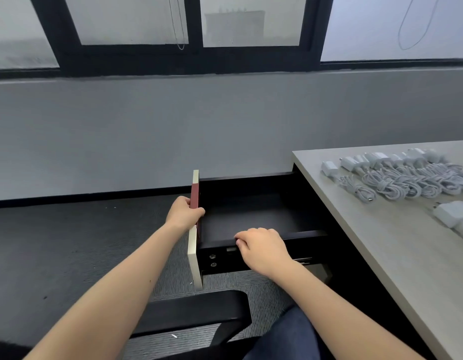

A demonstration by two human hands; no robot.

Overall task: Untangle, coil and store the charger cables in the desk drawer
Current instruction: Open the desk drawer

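Grey wall [225,126] and dark carpet [69,242] frame the pale table [381,255], where coiled charger cables [407,181] lie in a row with their plugs [375,158]. Beside it the black drawer [251,211] stands open; the left hand [184,211] grips its front, the right hand [261,245] curls fingers over its near side.

Both of the person's forearms are bare for their whole visible length. Each grip is a bare hand with rounded knuckles, the left grip [184,213] and the right grip [261,245] alike. A tiny dark speck sits midway along the left forearm [129,281], and dark blue trousers [290,336], denim by the look, cover the leg.
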